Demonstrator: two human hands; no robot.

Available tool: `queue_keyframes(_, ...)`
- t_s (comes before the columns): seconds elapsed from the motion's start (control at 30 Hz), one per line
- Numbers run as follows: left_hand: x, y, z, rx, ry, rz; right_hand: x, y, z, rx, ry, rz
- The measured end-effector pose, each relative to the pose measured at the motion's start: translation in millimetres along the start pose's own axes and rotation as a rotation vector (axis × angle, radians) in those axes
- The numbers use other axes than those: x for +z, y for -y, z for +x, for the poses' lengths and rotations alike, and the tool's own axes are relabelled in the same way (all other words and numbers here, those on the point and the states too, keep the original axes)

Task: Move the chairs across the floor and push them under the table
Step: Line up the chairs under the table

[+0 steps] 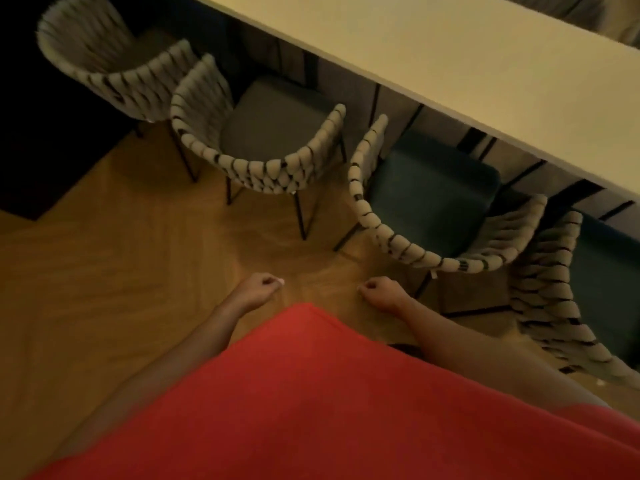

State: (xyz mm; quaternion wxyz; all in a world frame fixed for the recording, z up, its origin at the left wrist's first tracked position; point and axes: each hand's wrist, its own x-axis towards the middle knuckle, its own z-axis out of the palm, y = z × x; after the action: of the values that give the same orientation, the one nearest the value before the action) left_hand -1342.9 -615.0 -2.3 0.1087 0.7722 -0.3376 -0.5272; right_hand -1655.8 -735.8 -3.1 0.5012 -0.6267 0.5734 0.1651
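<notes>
**Four woven-back chairs along the long surface, both hands free**

Head view. A long pale surface (450, 64) runs diagonally from the upper middle to the right edge; all positions below are given relative to it. Four chairs with woven, light-and-dark banded backs stand in a row along its near edge, their seats facing it. The far-left chair (104, 64) sits beyond the surface's left end, its seat hidden in shadow. The second chair (256, 164) stands near the surface's edge, its grey seat fully exposed and not beneath the top. The third chair (415, 244) stands just beside the edge, the front of its dark seat reaching the shadow under the top; its back curves toward the camera. The fourth chair (547, 299), at the right end, is blurred, and how far its seat lies under the top cannot be told. Thin dark legs show beneath the second and third chairs on the wooden floor (104, 289).

The left hand (261, 284) and right hand (379, 291) hang over the floor on the side away from the surface, both clenched into loose fists and grasping nothing, well apart from every chair. A red garment (311, 393) fills the lower frame between the forearms.
</notes>
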Motion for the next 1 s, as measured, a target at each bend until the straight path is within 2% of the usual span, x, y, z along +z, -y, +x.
queue_keyframes(0.27, -109.7, 14.5, 25.4, -0.003, -0.103, -0.185, -0.7, 113.1, 64.1, 0.014, -0.019, 0.102)
queue_keyframes(0.47, -172.3, 0.4, 72.1, 0.021, -0.158, -0.250, -18.2, 161.6, 128.4, 0.016, -0.022, 0.156)
queue_keyframes(0.7, -275.6, -32.0, 136.5, 0.000, -0.168, -0.124, -37.7, 203.0, 246.2, 0.147, -0.048, 0.380)
queue_keyframes(0.8, -329.4, -54.6, 170.9, 0.010, -0.185, -0.053, -51.9, 215.7, 304.0, 0.133, -0.052, 0.473)
queue_keyframes(1.0, -406.3, -98.3, 238.3, 0.047, -0.272, -0.025, -110.5, 319.0, 285.2, 0.163, -0.230, 0.426)
